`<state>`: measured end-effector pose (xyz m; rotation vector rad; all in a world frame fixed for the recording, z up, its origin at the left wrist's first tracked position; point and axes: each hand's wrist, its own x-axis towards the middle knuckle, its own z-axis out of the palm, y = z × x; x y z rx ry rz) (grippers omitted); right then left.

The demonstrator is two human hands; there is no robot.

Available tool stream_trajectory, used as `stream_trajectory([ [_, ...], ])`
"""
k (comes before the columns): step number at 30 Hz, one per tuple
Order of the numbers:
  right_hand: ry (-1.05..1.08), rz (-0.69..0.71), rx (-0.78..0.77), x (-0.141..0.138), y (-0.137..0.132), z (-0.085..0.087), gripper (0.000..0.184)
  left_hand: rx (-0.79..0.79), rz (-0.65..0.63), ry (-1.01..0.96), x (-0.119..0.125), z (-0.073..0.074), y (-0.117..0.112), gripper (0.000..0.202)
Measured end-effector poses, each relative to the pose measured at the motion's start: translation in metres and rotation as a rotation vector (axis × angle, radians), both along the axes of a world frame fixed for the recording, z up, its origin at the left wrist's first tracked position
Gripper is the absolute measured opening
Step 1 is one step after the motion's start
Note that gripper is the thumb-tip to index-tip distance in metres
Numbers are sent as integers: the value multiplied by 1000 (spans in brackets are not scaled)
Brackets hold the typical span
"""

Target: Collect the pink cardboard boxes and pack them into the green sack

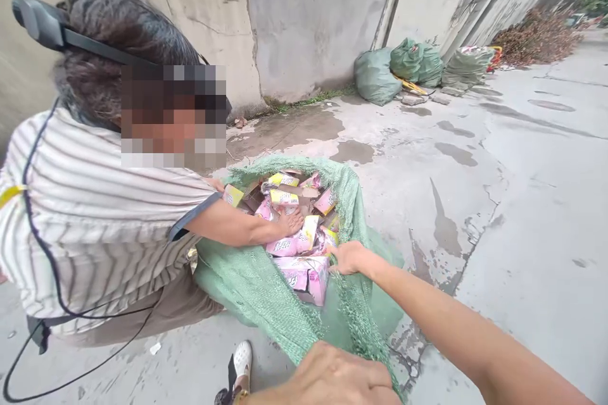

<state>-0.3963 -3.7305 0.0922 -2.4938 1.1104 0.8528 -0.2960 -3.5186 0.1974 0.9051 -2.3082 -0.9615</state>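
Hands worked a green mesh sack [266, 291] on wet concrete: the left hand [332, 380] was clenched on its near rim, and the right hand [349, 257] pinched the far rim beside pink-and-yellow cartons [304, 266] packed inside. Opposite, a co-worker's hand [289, 221] pressed flat on those cartons.

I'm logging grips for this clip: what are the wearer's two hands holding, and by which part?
Both grip the green mesh sack: the left hand bunches its near edge, and the right hand pinches its rim beside the pink and yellow cartons.
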Motion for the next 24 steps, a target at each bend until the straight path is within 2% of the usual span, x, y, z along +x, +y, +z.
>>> stream_trajectory([
  [2,55,-43,-37,-1,-6,-2,44,-29,48,-26,10,0,8,50],
  [4,63,-43,-92,-16,-14,8,19,-27,114,-69,22,2,17,50],
  [7,12,-6,-175,-39,-23,32,29,79,201,-127,44,8,30,41],
  [9,-53,-51,-196,-47,-21,40,36,184,273,-172,57,13,36,31],
  [12,-231,-219,-152,-50,-12,31,38,323,370,-256,71,20,37,26],
  [15,-407,-382,-62,-54,-4,9,37,405,357,-329,78,21,34,27],
  [17,-450,-454,-21,-58,-2,-2,39,427,335,-363,82,18,36,25],
  [19,-453,-472,-4,-64,-1,-6,42,446,337,-451,90,14,41,17],
  [21,-448,-470,-14,-69,-1,-6,43,460,353,-626,104,8,46,11],
  [22,-445,-467,-28,-71,-1,-5,43,459,374,-742,115,4,48,12],
  [24,-433,-446,-64,-73,-1,-1,43,469,475,-985,143,-6,53,27],
])
